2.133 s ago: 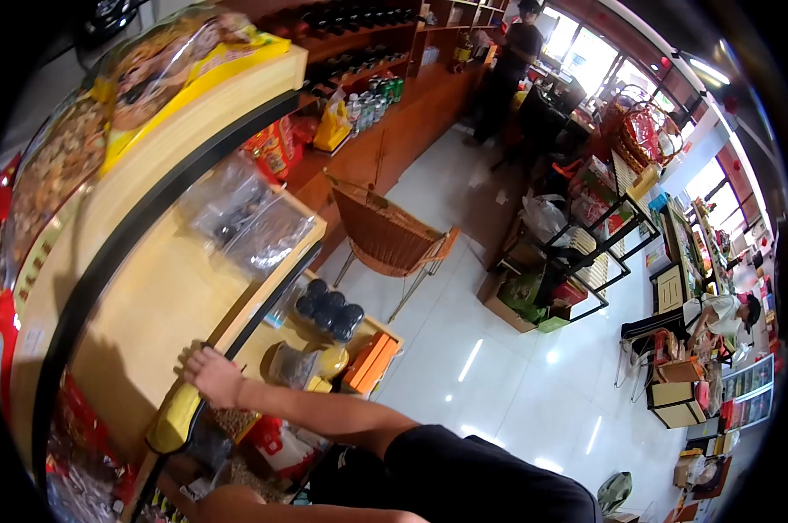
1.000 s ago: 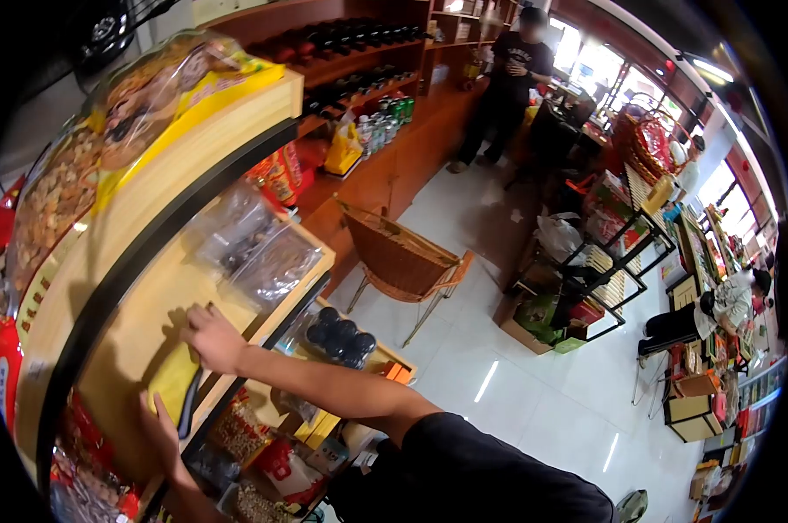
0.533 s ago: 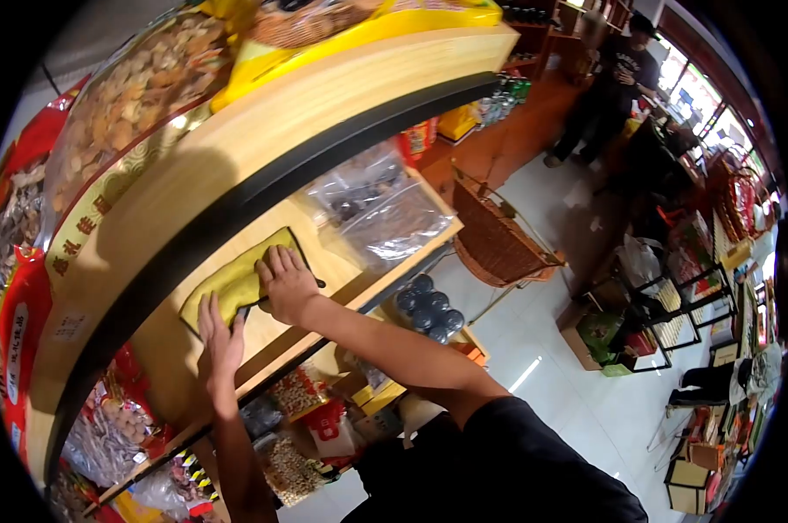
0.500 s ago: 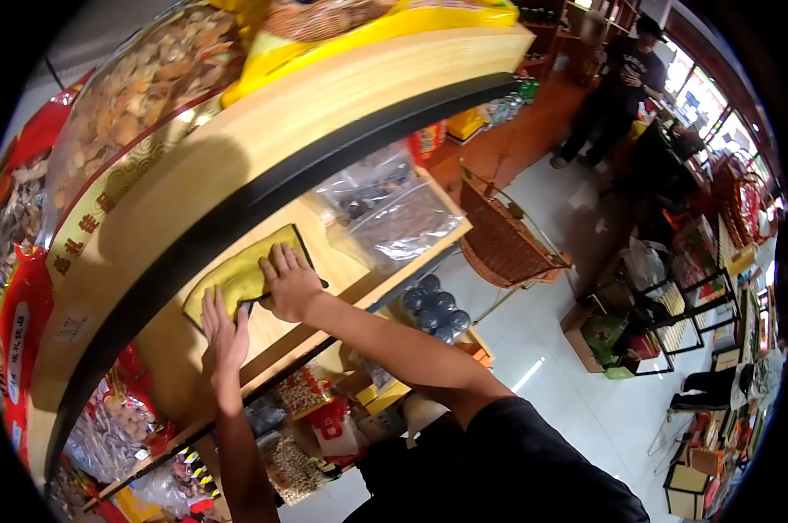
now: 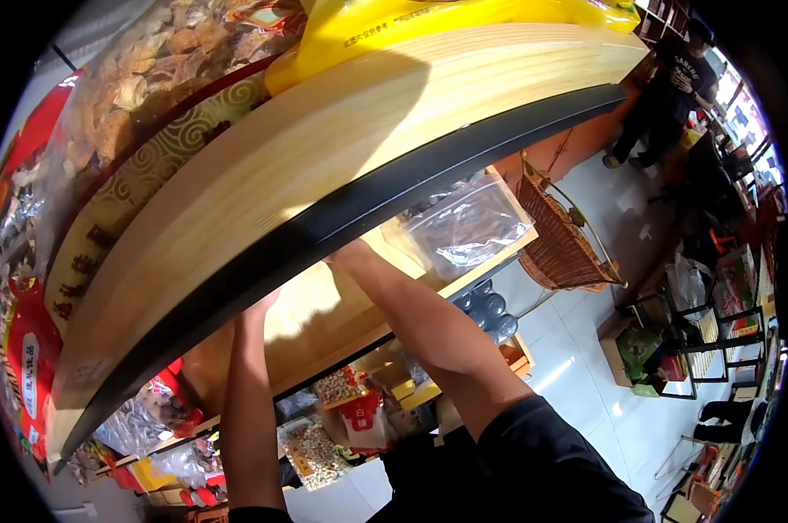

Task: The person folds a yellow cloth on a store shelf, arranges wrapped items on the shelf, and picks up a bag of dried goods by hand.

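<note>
Both my arms reach under the upper shelf's black front edge (image 5: pixel 350 216) onto the light wooden lower shelf (image 5: pixel 302 322). Only the base of my left hand (image 5: pixel 265 303) shows, its fingers hidden by that edge. My right hand (image 5: pixel 348 253) is covered the same way past the wrist. No cloth can be seen now, and what either hand touches is hidden. To the right of my right hand lies a clear zip bag (image 5: pixel 468 225) on the lower shelf.
Large bags of dried goods (image 5: pixel 163 74) and a yellow bag (image 5: pixel 385 39) stand on the upper shelf. A wicker basket (image 5: pixel 558 240) is beyond the shelf's end. Packed goods (image 5: pixel 315 453) sit below. A person in dark clothes (image 5: pixel 668 96) stands at the upper right.
Both hands have moved deeper under the upper shelf; the yellow cloth that lay flat under them is now out of sight. The view has shifted, with the upper shelf appearing larger.
</note>
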`<state>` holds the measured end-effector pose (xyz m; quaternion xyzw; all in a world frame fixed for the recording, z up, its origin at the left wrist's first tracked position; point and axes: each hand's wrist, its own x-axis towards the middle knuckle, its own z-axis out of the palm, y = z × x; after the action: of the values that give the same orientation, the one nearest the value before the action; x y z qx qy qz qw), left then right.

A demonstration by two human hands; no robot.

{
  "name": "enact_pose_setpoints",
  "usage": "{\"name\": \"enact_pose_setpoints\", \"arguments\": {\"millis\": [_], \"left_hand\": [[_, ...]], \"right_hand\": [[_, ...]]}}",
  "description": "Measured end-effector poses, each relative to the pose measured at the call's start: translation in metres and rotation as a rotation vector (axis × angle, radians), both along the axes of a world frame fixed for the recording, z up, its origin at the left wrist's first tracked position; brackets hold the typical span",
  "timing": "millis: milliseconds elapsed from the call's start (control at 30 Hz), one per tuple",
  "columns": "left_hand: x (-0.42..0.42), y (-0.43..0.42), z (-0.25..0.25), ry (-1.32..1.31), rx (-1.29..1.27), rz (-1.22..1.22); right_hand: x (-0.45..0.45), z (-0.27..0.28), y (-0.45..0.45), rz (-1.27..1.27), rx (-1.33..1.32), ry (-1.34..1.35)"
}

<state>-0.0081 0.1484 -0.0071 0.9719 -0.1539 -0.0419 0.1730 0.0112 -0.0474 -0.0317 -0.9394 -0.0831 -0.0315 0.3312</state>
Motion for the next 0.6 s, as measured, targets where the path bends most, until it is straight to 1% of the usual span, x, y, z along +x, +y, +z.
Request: {"name": "enact_pose_setpoints", "arguments": {"millis": [67,100,167,200,267,300,333,367,400,467,600], "left_hand": [[0.002,-0.002,-0.001,-0.025,-0.014,0.001],[0.002,-0.002,-0.002,-0.045,-0.046,-0.004],[0.004,-0.006,-0.004,-0.089,-0.114,-0.022],[0.004,-0.008,0.000,-0.092,-0.108,-0.022],[0.003,-0.012,0.008,-0.097,-0.097,-0.022],[-0.002,-0.017,0.018,0.000,-0.012,0.023],[0.003,-0.014,0.005,0.018,0.090,0.098],[0.008,-0.010,-0.008,0.041,0.194,0.168],[0.004,-0.012,-0.015,0.006,0.174,0.223],[-0.005,-0.013,-0.020,-0.069,0.179,0.205],[-0.027,-0.017,-0.021,-0.045,0.170,0.233]], "right_hand": [[0.017,-0.026,0.008,0.006,0.216,-0.061],[0.014,-0.021,0.008,-0.051,0.001,-0.035],[0.009,-0.009,0.010,-0.090,-0.218,-0.038],[0.005,-0.002,0.011,-0.108,-0.327,-0.038],[-0.007,0.007,0.009,-0.123,-0.368,-0.014],[-0.018,0.017,0.008,-0.130,-0.402,0.011],[-0.023,0.016,0.011,-0.163,-0.402,-0.012],[-0.025,0.014,0.013,-0.156,-0.437,0.042],[-0.031,0.022,0.012,-0.147,-0.471,0.096],[-0.041,0.030,0.012,-0.162,-0.508,0.107],[-0.054,0.026,0.015,-0.173,-0.470,0.096]]}}
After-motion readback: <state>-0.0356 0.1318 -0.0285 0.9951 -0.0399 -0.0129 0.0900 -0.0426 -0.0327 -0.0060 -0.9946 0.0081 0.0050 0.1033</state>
